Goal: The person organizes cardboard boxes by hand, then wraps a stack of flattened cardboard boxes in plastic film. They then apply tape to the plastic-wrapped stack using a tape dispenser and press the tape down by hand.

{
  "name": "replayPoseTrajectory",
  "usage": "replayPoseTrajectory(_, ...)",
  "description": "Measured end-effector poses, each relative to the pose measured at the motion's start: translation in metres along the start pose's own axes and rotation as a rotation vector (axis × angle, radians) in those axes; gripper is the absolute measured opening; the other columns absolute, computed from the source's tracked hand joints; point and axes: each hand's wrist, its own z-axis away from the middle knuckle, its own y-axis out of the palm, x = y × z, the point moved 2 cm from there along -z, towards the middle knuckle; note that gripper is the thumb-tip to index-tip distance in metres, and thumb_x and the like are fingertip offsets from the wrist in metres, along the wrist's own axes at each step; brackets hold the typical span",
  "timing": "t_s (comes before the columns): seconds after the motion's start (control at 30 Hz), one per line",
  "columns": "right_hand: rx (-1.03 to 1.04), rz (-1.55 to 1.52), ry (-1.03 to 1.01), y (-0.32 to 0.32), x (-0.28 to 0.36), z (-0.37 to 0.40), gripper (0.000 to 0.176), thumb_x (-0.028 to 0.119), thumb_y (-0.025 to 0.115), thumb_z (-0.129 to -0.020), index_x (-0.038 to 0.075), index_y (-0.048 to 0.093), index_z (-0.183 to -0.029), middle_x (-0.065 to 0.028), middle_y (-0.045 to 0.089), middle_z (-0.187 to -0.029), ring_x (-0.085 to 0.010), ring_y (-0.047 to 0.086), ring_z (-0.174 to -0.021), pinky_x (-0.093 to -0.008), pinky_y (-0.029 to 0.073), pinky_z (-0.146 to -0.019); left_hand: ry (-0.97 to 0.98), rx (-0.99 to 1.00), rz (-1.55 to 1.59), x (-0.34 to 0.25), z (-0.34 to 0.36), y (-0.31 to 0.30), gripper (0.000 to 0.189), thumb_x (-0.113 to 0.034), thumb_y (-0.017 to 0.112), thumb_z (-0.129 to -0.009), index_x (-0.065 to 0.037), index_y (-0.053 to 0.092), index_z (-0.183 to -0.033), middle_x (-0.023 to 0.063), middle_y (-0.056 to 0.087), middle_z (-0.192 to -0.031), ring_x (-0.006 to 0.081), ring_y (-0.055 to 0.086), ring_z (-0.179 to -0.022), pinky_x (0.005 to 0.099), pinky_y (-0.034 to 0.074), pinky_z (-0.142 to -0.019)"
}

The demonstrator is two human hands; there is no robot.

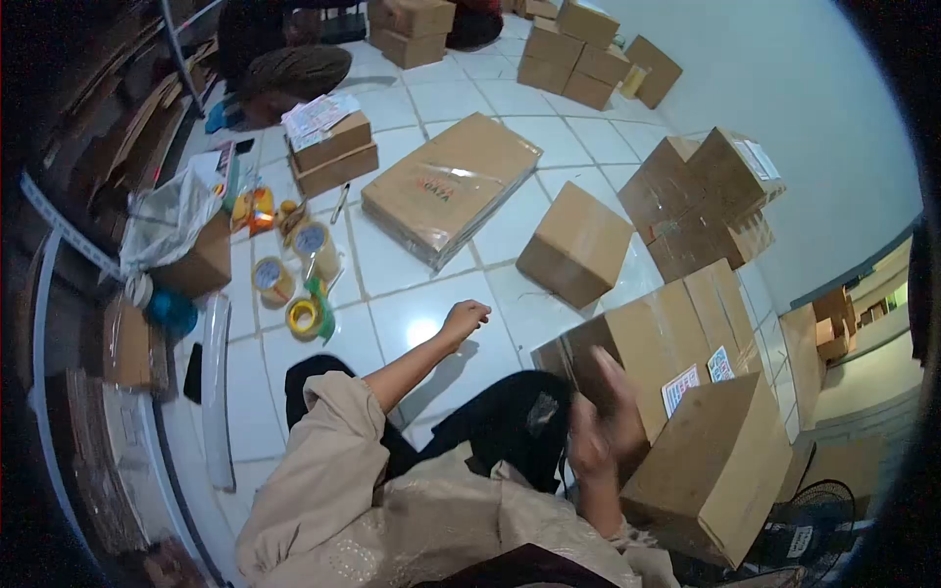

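Note:
Over the white tiles in front of me, my left hand (466,320) is held out with its fingers curled in and nothing showing in them. My right hand (600,421) is raised at my right side, somewhat blurred, its thumb and fingers apart and pointing up. It overlaps the near side of a large taped carton (655,333) in this view. A tall cardboard box (711,456) with bare brown sides stands close to its right, and printed labels (680,389) show between the two. A smaller closed carton (576,245) sits farther ahead.
A plastic-wrapped stack of flat cardboard (451,181) lies ahead. Tape rolls (316,252), green-and-yellow tape (310,317) and a pen-like tool (340,204) lie left. Stacked cartons (701,196) line the right wall; a fan (814,524) stands behind right. Another person (284,73) sits far left.

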Motion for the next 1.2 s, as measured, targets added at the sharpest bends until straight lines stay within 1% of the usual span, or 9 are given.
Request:
replayPoseTrajectory(0.17, -0.309, -0.085, 0.555, 0.109, -0.188, -0.046, 0.061, 0.005, 0.061, -0.075, -0.002, 0.032, -0.128, -0.0168, 0.033, -0.131, -0.0252, 0.034, -0.123, -0.0388, 0.029, -0.101, 0.217, -0.082, -0.362, -0.026, -0.107, 0.027, 0.055, -0.048, 0.064, -0.072, 0.001, 0.061, -0.097, 0.016, 0.062, -0.084, 0.0289, 0.059, -0.083, 0.0352, 0.046, -0.077)
replayPoseTrajectory(0.3, -0.764, 0.279, 0.946, 0.153, -0.312, -0.077, 0.07, 0.017, 0.062, -0.072, -0.002, 0.028, -0.13, -0.0233, 0.025, -0.131, -0.0362, 0.026, -0.123, -0.0458, 0.021, -0.102, 0.292, -0.168, -0.636, -0.093, -0.193, 0.076, 0.081, -0.048, 0.068, -0.066, -0.002, 0.04, -0.126, 0.0204, 0.044, -0.122, 0.0368, 0.038, -0.115, 0.044, 0.037, -0.094)
replayPoseTrajectory(0.43, -0.887, 0.135, 1.118, 0.182, -0.354, -0.071, 0.087, 0.021, 0.062, -0.068, -0.001, 0.013, -0.136, -0.0269, 0.021, -0.133, -0.0397, 0.023, -0.124, -0.046, 0.02, -0.103, 0.621, -0.03, -0.924, -0.141, -0.279, 0.138, 0.09, -0.047, 0.071, -0.062, -0.005, 0.032, -0.131, 0.0192, 0.04, -0.128, 0.0364, 0.032, -0.122, 0.0473, 0.027, -0.101)
replayPoseTrajectory(0.6, -1.007, -0.182, 0.861, 0.241, -0.418, 0.002, 0.085, 0.031, 0.055, -0.078, 0.012, 0.0, -0.141, -0.0211, 0.009, -0.142, -0.0361, 0.015, -0.13, -0.0459, 0.015, -0.105, 1.016, 0.118, -1.311, -0.158, -0.334, 0.189, 0.103, -0.054, 0.071, -0.057, -0.007, 0.024, -0.136, 0.0184, 0.04, -0.129, 0.033, 0.032, -0.124, 0.0529, 0.017, -0.104)
replayPoseTrajectory(0.7, -1.007, -0.533, 1.077, 0.241, -0.405, 0.022, 0.078, 0.043, 0.048, -0.084, 0.017, 0.002, -0.141, -0.0112, 0.003, -0.146, -0.0301, 0.011, -0.132, -0.0497, 0.009, -0.104, 0.746, 0.319, -1.304, -0.153, -0.337, 0.18, 0.1, -0.06, 0.069, -0.053, -0.007, 0.035, -0.131, 0.0161, 0.045, -0.124, 0.0289, 0.038, -0.12, 0.0551, 0.022, -0.1)
replayPoseTrajectory(0.83, -0.967, -0.606, 1.101, 0.234, -0.39, 0.024, 0.074, 0.055, 0.036, -0.086, 0.02, 0.002, -0.141, -0.008, 0.002, -0.147, -0.0273, 0.006, -0.135, -0.0479, 0.005, -0.106, 0.729, 0.125, -1.168, -0.155, -0.32, 0.159, 0.07, -0.058, 0.067, -0.056, -0.005, 0.056, -0.101, 0.0116, 0.056, -0.105, 0.0284, 0.05, -0.104, 0.0496, 0.034, -0.088)
replayPoseTrajectory(1.03, -1.086, -1.281, 0.833, 0.243, -0.383, 0.019, 0.063, 0.058, 0.03, -0.088, 0.011, 0.037, -0.129, -0.0075, 0.044, -0.124, -0.0236, 0.046, -0.11, -0.0344, 0.039, -0.093, 0.311, -0.198, -1.077, -0.14, -0.217, 0.053, 0.062, -0.049, 0.066, -0.061, 0.003, 0.053, -0.093, 0.0246, 0.059, -0.091, 0.0395, 0.057, -0.087, 0.0445, 0.045, -0.078)
replayPoseTrajectory(1.1, -0.67, -1.293, 1.231, 0.236, -0.35, 0.024, 0.064, 0.057, 0.029, -0.089, 0.008, 0.037, -0.129, -0.0089, 0.044, -0.123, -0.0214, 0.043, -0.112, -0.0308, 0.036, -0.095, 0.274, -0.311, -1.086, -0.141, -0.173, 0.021, 0.063, -0.047, 0.065, -0.062, 0.006, 0.053, -0.094, 0.0272, 0.059, -0.092, 0.0411, 0.057, -0.086, 0.0456, 0.044, -0.079)
replayPoseTrajectory(1.2, -0.514, -1.209, 1.227, 0.23, -0.291, 0.023, 0.068, 0.058, 0.027, -0.089, 0.006, 0.034, -0.131, -0.0109, 0.042, -0.126, -0.0219, 0.041, -0.115, -0.0314, 0.033, -0.097, 0.279, -0.448, -1.129, -0.169, -0.092, -0.007, 0.058, -0.042, 0.066, -0.063, 0.006, 0.053, -0.092, 0.0269, 0.059, -0.089, 0.0411, 0.057, -0.085, 0.0447, 0.044, -0.077)
